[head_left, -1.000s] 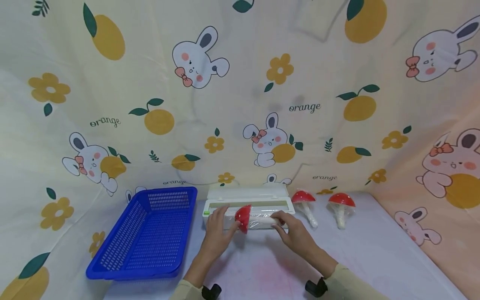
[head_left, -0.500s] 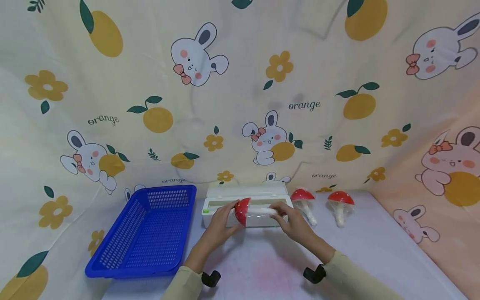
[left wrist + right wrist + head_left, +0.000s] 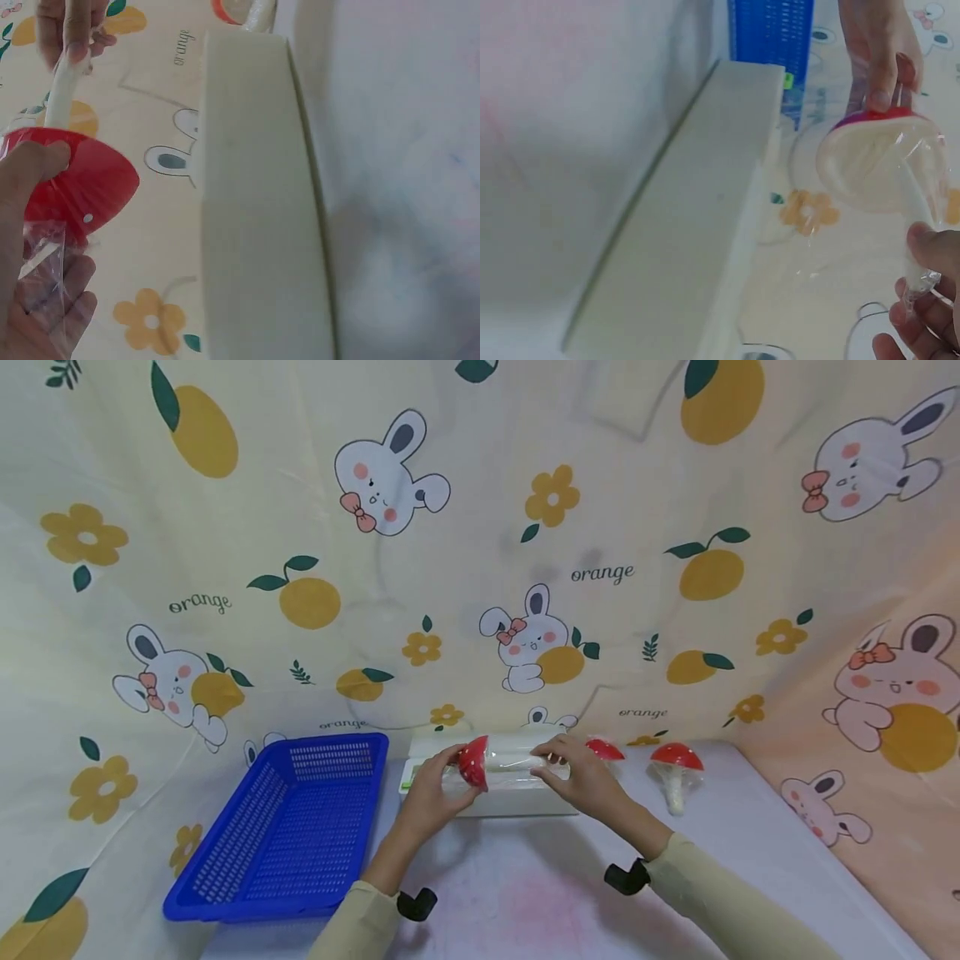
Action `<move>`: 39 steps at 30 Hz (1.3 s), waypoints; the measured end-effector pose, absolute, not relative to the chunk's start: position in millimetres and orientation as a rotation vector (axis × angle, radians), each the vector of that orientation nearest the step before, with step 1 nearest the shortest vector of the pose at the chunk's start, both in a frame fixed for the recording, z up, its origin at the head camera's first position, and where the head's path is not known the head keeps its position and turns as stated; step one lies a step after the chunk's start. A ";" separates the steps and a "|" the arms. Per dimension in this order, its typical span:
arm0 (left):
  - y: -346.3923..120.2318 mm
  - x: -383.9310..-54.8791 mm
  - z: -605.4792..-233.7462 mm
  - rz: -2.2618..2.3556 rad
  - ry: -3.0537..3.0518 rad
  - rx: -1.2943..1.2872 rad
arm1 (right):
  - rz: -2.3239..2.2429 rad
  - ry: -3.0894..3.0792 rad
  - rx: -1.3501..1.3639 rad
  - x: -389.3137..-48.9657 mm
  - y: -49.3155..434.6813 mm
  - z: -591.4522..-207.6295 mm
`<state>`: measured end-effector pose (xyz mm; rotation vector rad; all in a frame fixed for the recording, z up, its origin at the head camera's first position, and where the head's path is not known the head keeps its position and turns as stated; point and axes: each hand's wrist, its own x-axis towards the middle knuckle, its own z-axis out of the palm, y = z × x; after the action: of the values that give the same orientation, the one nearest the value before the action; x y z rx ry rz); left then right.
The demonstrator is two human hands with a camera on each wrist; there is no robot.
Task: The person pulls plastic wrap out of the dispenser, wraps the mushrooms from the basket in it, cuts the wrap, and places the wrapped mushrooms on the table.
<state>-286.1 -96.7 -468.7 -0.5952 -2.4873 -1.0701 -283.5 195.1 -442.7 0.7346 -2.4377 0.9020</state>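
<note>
A toy mushroom with a white-dotted red cap and white stem is held sideways above a white cling film dispenser. My left hand grips the cap, its thumb pressed on the red surface in the left wrist view. At the stem's end, my right hand pinches between thumb and fingers. Clear film wraps the mushroom; in the right wrist view it bunches up at the stem end. A loose flap of clear film hangs by my left palm. The dispenser's lid stands raised at the back.
Two more red-capped mushrooms lie right of the dispenser: one partly hidden by my right hand, the other wrapped in film. A blue plastic basket stands at left. A patterned cloth hangs behind the white tabletop.
Both hands have lifted the mushroom up and away, from in front of the dispenser to above it. The left fingers have shifted around the cap. The head view has turned slightly.
</note>
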 end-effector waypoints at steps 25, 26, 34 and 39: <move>-92.4 -295.7 -426.3 -1.044 -2.324 -0.480 | 0.804 -2.367 0.785 -292.3 185.2 -378.7; -92.4 -296.0 -424.4 -1.039 -2.318 -0.482 | 0.805 -2.367 0.782 -292.5 185.1 -377.1; -92.5 -296.8 -409.6 -1.011 -2.260 -0.504 | 0.783 -2.325 0.797 -294.4 183.5 -364.0; -93.1 -296.0 -401.5 -1.010 -2.246 -0.493 | 0.769 -2.293 0.813 -294.1 182.1 -355.1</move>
<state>-296.0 -93.1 -401.5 -0.4935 -2.2465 -1.0097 -294.1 182.1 -355.1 0.8135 -2.2931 0.7689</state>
